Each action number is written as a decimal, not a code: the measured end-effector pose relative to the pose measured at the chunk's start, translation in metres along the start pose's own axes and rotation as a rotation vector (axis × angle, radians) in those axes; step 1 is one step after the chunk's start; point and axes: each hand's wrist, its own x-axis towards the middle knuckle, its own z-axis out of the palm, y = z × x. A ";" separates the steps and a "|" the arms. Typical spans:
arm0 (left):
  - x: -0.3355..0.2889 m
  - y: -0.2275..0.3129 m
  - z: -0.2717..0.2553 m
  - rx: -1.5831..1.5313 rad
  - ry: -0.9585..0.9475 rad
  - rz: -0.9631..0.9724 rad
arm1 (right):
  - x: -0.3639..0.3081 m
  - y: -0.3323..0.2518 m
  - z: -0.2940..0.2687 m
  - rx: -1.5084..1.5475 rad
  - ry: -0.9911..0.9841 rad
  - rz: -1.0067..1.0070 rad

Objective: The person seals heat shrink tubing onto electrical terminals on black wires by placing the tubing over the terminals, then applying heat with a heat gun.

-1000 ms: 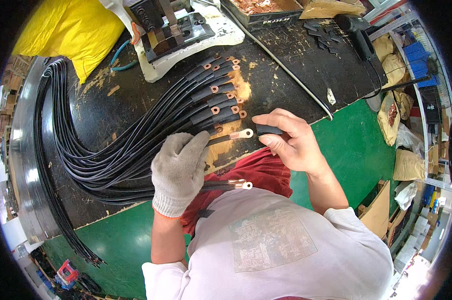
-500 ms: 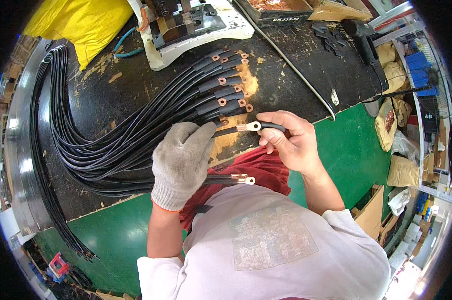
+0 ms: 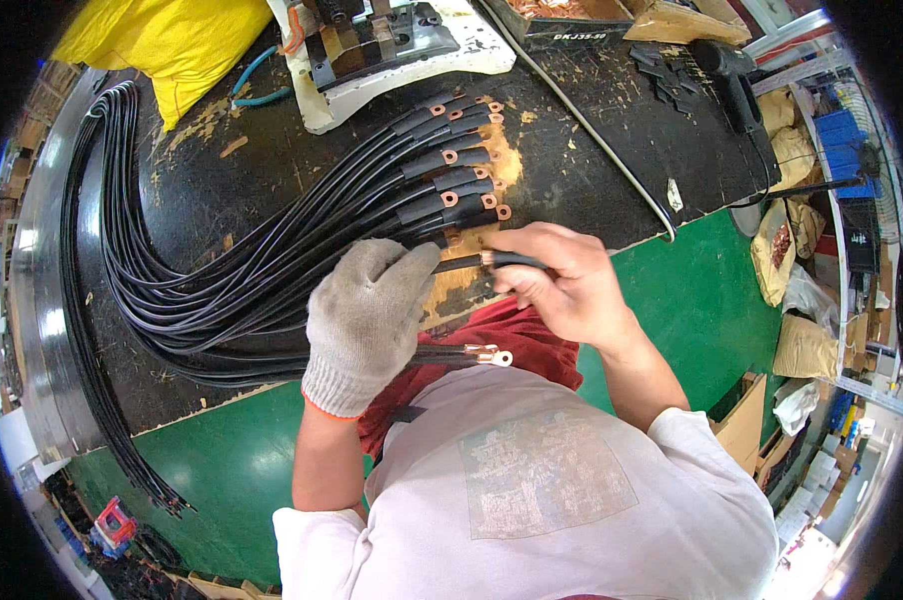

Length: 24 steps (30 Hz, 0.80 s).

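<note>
My left hand (image 3: 364, 320), in a grey knit glove, is closed around a black cable (image 3: 459, 264). The bare fingers of my right hand (image 3: 572, 285) pinch a short black sleeve (image 3: 517, 259), which covers the cable's copper ring lug; a sliver of copper shows at the sleeve's left end. Just beyond my hands, several finished-looking cable ends lie fanned out, with black sleeves and copper ring lugs (image 3: 450, 157). Beneath my left wrist, more cables end in bare copper lugs (image 3: 505, 358) at the table's near edge.
A thick bundle of black cables (image 3: 162, 310) curves across the dark worktable (image 3: 572, 170). Behind stand a white-based machine (image 3: 412, 62) and a yellow bag (image 3: 172, 50). Loose black sleeves (image 3: 664, 80) and a black heat gun (image 3: 727, 80) lie at the far right. A grey rod (image 3: 582, 125) crosses the table.
My right hand has moved left, and the black sleeve has slid over the copper lug, hiding its ring. My left hand keeps its hold on the cable.
</note>
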 end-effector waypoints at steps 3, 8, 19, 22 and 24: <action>0.002 0.001 0.000 0.007 -0.008 0.008 | 0.013 -0.002 0.004 -0.157 -0.027 -0.127; 0.001 0.001 -0.002 0.004 -0.037 -0.012 | 0.012 -0.006 -0.004 0.273 -0.143 0.309; 0.002 0.000 -0.002 0.007 -0.035 0.011 | 0.024 0.009 0.005 -0.172 -0.107 -0.250; 0.001 0.000 0.000 0.027 -0.038 0.009 | 0.022 0.001 0.003 -0.038 -0.113 -0.040; 0.002 0.002 -0.001 0.008 -0.019 0.007 | 0.019 -0.001 0.002 0.060 -0.131 0.127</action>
